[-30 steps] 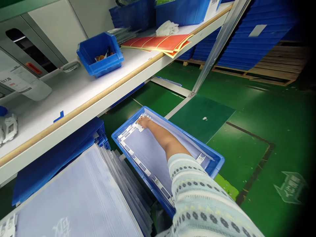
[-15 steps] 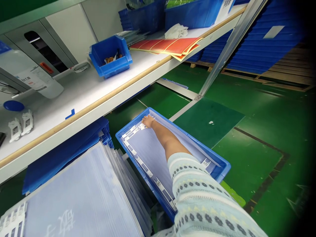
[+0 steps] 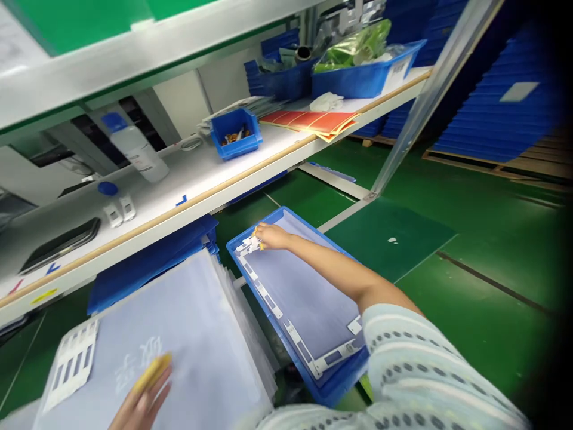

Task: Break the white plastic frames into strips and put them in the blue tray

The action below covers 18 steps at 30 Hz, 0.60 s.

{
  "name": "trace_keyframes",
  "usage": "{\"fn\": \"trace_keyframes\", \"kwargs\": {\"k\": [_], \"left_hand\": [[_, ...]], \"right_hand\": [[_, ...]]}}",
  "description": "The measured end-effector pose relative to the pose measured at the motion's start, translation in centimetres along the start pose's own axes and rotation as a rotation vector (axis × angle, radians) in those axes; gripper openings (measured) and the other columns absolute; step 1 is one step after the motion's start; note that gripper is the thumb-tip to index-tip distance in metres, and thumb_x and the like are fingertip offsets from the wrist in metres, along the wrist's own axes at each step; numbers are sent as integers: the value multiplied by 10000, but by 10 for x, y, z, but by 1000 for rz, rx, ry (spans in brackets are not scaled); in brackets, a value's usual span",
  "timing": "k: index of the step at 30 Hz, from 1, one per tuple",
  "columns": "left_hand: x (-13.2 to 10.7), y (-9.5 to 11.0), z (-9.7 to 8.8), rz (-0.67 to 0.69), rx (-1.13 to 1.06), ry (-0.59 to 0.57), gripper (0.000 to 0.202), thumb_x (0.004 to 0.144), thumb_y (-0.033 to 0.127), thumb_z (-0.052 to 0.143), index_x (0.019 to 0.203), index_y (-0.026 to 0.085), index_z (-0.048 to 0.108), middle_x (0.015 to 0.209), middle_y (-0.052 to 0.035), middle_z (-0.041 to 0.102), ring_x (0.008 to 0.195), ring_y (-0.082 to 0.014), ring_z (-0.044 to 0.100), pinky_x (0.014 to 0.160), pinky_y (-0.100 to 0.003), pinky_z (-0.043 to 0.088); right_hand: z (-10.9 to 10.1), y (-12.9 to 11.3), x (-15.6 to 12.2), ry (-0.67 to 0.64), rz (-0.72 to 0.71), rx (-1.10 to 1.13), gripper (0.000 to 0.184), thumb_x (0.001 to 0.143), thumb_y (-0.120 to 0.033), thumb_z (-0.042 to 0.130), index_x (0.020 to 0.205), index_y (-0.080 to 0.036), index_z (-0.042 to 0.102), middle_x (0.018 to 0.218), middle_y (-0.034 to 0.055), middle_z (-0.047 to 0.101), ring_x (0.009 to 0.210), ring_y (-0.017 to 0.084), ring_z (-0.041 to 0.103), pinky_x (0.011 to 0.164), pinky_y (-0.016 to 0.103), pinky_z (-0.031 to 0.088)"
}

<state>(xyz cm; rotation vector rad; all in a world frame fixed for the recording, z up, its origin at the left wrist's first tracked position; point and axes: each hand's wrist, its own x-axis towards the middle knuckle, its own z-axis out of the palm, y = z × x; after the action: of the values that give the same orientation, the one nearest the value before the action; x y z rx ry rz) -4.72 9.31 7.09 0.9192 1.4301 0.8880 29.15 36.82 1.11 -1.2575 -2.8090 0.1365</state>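
My right hand [image 3: 271, 236], with yellow finger covers, reaches to the far left corner of a blue tray [image 3: 257, 218]. Its fingers are closed on small white plastic parts [image 3: 251, 243]; how many is hard to make out. More white plastic frames [image 3: 274, 307] lie end to end along the tray's left and near sides, on a pale sheet. My left hand [image 3: 145, 397], slightly blurred and wearing a yellow finger cover, hovers over a stack of translucent sheets [image 3: 192, 310]. Its fingers are stretched out, holding nothing. A group of white slotted parts [image 3: 74, 361] lies at the stack's left edge.
Above the stack runs a workbench edge [image 3: 250, 173]. On the bench are a small blue bin [image 3: 237, 146], a white bottle [image 3: 141, 155], a dark phone-like device [image 3: 62, 245], two white parts [image 3: 120, 212] and red sheets [image 3: 313, 122]. A metal post [image 3: 416, 113] stands right.
My left hand has come into view at the lower left. My right hand has shifted toward the tray's left corner and now grips white parts. The view has swung left and up.
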Motion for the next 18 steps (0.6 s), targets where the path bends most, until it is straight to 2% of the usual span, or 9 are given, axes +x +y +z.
{"fn": "trace_keyframes", "kwargs": {"k": [2, 4, 6, 8, 10, 12, 16, 18], "left_hand": [[4, -3, 17, -10, -151, -39, 440, 800, 620, 546, 1125, 338, 638, 1342, -45, 579, 1255, -320, 496, 963, -507, 457], [11, -1, 36, -185, -478, -275, 493, 837, 606, 489, 1083, 220, 673, 1303, -122, 604, 1281, -375, 465, 997, -564, 409], [16, 2, 52, -259, -672, -449, 570, 881, 596, 416, 1115, 133, 653, 1187, -171, 663, 1201, -398, 536, 951, -597, 428], [13, 3, 59, -251, -792, -521, 555, 898, 567, 407, 1081, 108, 658, 1019, -167, 720, 1125, -379, 597, 961, -603, 414], [3, 0, 56, -212, -850, -528, 489, 907, 522, 421, 1036, 122, 671, 951, -140, 735, 1086, -351, 626, 985, -588, 403], [-12, -6, 48, -167, -891, -514, 392, 908, 452, 450, 997, 151, 683, 952, -108, 740, 1069, -324, 639, 1004, -561, 402], [-38, -10, 27, -107, -965, -484, 249, 872, 330, 538, 940, 150, 695, 922, -85, 748, 1016, -294, 666, 1013, -510, 423], [-48, -6, 19, -86, -967, -412, 214, 858, 286, 560, 923, 133, 694, 898, -85, 749, 985, -286, 677, 1002, -487, 446]], "right_hand": [[-31, -57, -9, 80, -250, -14, 324, 854, -254, 628, 1162, -158, 591, 1131, 109, 596, 1079, 236, 468, 691, 281, 407], [-57, -118, -23, 143, -573, -73, 256, 872, -237, 599, 1120, -174, 605, 1074, 97, 601, 1038, 236, 466, 602, 278, 381], [-76, -173, -40, 159, -851, -144, 155, 918, -198, 520, 1019, -157, 629, 989, 91, 602, 970, 230, 482, 556, 283, 356], [-88, -215, -55, 134, -1002, -189, 152, 933, -174, 492, 927, -149, 641, 924, 81, 598, 925, 223, 496, 565, 295, 368], [-95, -241, -65, 110, -1037, -210, 144, 926, -162, 510, 887, -146, 648, 901, 75, 597, 923, 217, 509, 626, 308, 402], [-101, -254, -72, 129, -990, -211, 122, 918, -160, 535, 953, -144, 652, 933, 79, 601, 955, 215, 515, 717, 321, 425], [-114, -275, -83, 289, -756, -185, 282, 944, -163, 496, 1218, -168, 562, 1099, 117, 584, 1012, 217, 514, 801, 348, 428], [-118, -293, -89, 353, -609, -200, 288, 950, -125, 443, 1211, -144, 563, 1044, 128, 596, 942, 214, 532, 753, 344, 430]]}}
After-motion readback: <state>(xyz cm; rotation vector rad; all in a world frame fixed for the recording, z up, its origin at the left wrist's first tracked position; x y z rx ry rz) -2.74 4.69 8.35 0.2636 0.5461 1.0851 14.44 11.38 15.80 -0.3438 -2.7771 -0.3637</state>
